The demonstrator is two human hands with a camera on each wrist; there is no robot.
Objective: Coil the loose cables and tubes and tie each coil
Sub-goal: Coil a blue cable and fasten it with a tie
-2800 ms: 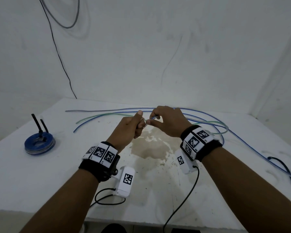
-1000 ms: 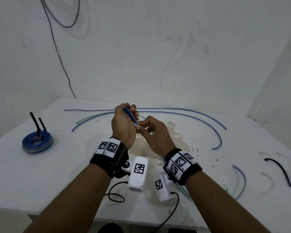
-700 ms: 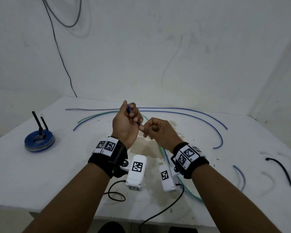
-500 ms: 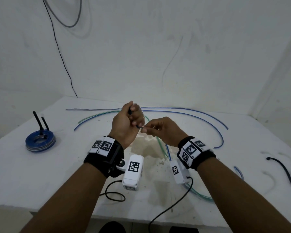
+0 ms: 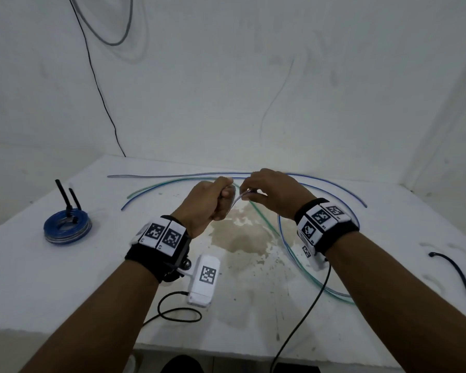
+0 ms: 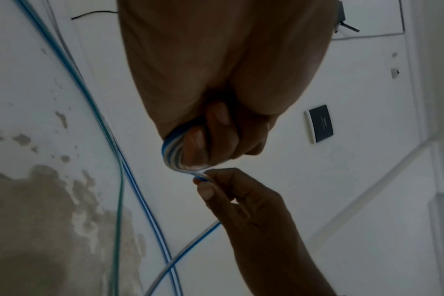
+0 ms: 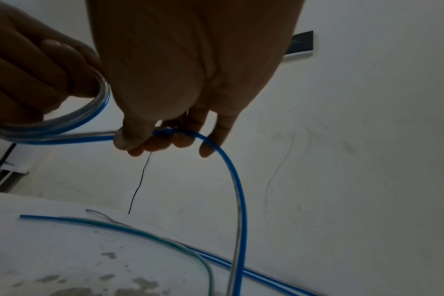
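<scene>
My left hand point(image 5: 222, 196) is a fist above the table's middle, its fingers curled round a small coil of blue-striped clear tube point(image 6: 174, 152). Just to its right, my right hand point(image 5: 250, 192) pinches the same tube point(image 7: 216, 148) between thumb and fingertips. A short span of it bridges the two hands. From the right hand the tube drops to the table point(image 5: 281, 238) and loops away to the right. A loose green tube point(image 5: 264, 220) lies under the hands across the stained patch. The inside of the left fist is hidden in the head view.
A finished blue coil point(image 5: 67, 230) with black tie ends sticking up sits at the table's left. A loose black tie point(image 5: 453, 273) lies at the far right. More blue tube point(image 5: 172, 175) runs along the back. Black camera leads point(image 5: 178, 310) trail over the front edge.
My right hand has swung from low beside the left wrist up and out to the right, keeping its pinch on the tube. The left fist has tipped forward. Loose tube on the table has shifted closer.
</scene>
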